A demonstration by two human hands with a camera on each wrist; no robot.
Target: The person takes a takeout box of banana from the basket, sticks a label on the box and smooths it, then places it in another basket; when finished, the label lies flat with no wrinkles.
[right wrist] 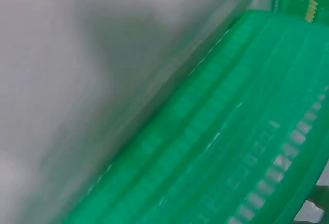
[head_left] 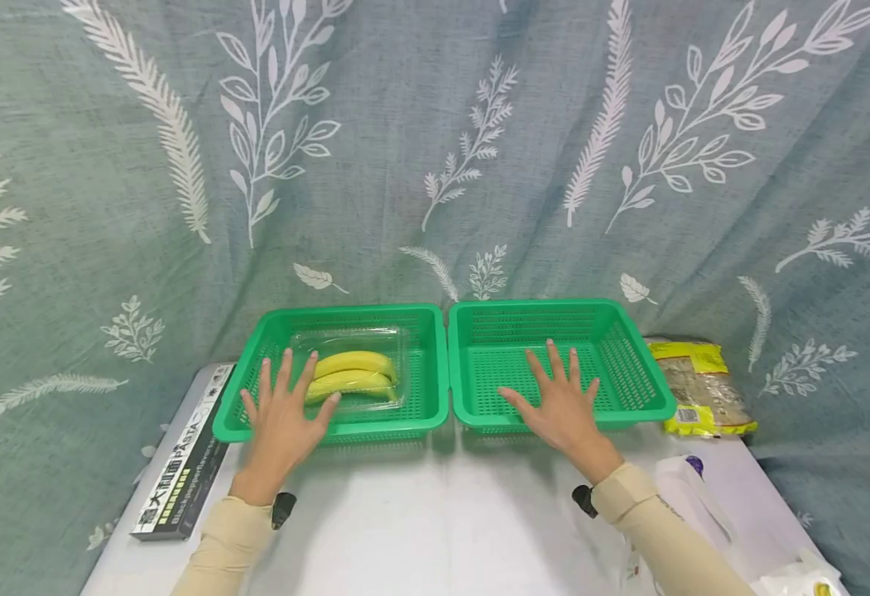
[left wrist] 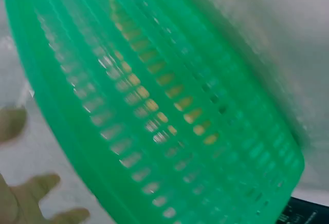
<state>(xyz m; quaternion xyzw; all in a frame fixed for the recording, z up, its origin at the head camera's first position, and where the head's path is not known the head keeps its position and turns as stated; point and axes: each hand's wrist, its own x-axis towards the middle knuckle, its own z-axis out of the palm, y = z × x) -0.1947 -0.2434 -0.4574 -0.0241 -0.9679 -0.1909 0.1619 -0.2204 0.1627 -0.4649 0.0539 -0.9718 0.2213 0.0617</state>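
Observation:
Two green plastic baskets stand side by side at the back of the table. In the left basket lies a clear plastic box with yellow bananas in it. My left hand, fingers spread, hovers over that basket's front left part, holding nothing. Above the front of the right basket my right hand is spread too, with nothing in it. Whether either hand touches a rim is hard to tell. The left wrist view catches blurred fingers beside the basket wall; yellow shows through its slots.
Left of the baskets lies a black and white pasta box. A yellow and clear food packet sits at the right. White plastic bags lie near the right edge of the white table. A leaf-patterned curtain hangs behind.

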